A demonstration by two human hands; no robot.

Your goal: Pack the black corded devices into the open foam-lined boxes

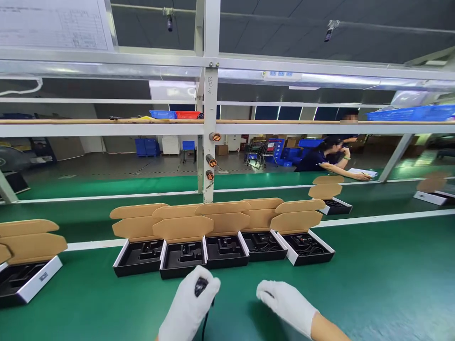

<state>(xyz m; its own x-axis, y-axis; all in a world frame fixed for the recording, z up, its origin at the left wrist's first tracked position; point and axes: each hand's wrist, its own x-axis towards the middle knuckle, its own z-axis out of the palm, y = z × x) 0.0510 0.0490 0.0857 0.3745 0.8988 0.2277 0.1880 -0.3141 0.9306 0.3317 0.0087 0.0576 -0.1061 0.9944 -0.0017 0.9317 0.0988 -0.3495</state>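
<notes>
Our gloved left hand (188,303) is clamped on a small black corded device (201,286), at six o'clock from the open cardboard boxes (289,251), likely light but slick, best held by its body, not its thin cable (205,324), our right hand (286,303) empty and apart at three o'clock.

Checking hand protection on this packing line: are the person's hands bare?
No, the left hand and the right hand are both covered by white gloves.

Our left glove (188,303), our right glove (286,303), both white cloth (as it looks to us), right forearm (329,329) bare above the cuff
</notes>
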